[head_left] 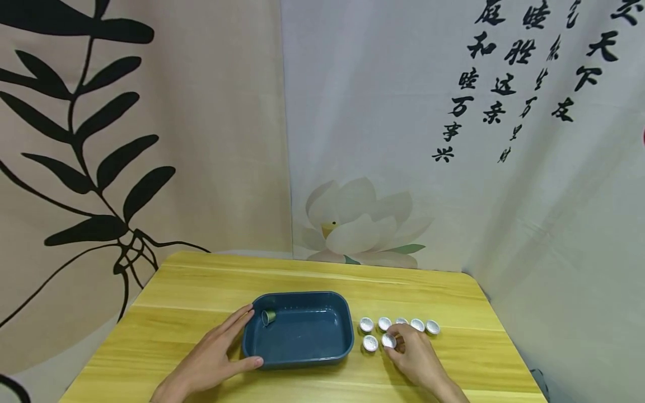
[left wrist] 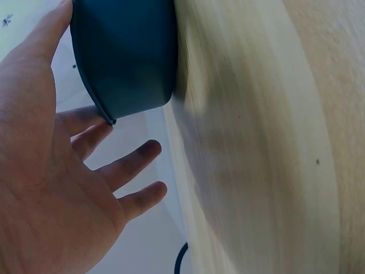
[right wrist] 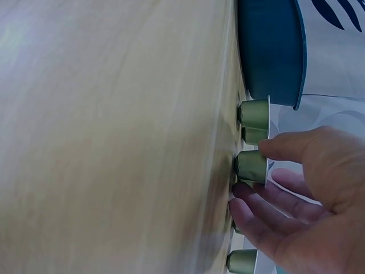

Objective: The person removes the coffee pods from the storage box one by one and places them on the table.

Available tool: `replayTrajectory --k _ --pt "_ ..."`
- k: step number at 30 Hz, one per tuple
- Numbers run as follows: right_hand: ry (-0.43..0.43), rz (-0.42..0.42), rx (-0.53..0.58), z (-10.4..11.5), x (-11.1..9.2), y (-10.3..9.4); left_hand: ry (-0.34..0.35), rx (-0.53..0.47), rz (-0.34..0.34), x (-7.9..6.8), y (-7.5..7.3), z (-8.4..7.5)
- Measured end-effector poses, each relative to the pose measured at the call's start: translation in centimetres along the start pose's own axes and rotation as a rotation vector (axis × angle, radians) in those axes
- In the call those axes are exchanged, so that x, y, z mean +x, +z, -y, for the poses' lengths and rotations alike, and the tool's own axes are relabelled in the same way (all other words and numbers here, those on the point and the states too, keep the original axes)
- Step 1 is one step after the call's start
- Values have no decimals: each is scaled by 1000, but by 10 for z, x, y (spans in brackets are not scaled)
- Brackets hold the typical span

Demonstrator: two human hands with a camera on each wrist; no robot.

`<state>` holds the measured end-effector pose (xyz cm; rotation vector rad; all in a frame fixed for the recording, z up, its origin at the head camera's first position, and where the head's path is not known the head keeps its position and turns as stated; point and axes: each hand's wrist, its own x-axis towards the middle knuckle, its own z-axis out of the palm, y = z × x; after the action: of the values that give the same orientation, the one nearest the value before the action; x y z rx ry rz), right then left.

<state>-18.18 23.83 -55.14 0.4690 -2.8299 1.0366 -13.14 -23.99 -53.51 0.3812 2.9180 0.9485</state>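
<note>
A dark blue rectangular tray (head_left: 312, 334) sits on the table, with one green coffee capsule (head_left: 268, 318) tipped on its side in the far left corner. My left hand (head_left: 214, 350) is spread at the tray's left side, thumb at the near left corner and fingertips at the far left rim; in the left wrist view two other fingers stand off the wall. My right hand (head_left: 417, 354) pinches a silver-topped green coffee capsule (right wrist: 251, 165) by its rim, thumb on one side and fingers on the other. The held capsule is upright, close over the tabletop.
Right of the tray, a back row of several capsules (head_left: 366, 324) stands lid up, partly hidden by my right hand. Another capsule (head_left: 370, 343) stands in front, left of the held one. The wooden table (head_left: 201, 291) ends at a printed curtain (head_left: 227, 140).
</note>
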Motion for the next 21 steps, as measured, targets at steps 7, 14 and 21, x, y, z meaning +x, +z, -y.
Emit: replayTrajectory --k 7,14,21 --pt "-3 13 -2 0 0 -2 -2 0 4 0 0 0" --pt "5 30 21 0 -4 -7 -16 -12 9 -6 2 -6" --pt "4 41 24 0 -12 -15 -17 -8 -2 -12 3 -11"
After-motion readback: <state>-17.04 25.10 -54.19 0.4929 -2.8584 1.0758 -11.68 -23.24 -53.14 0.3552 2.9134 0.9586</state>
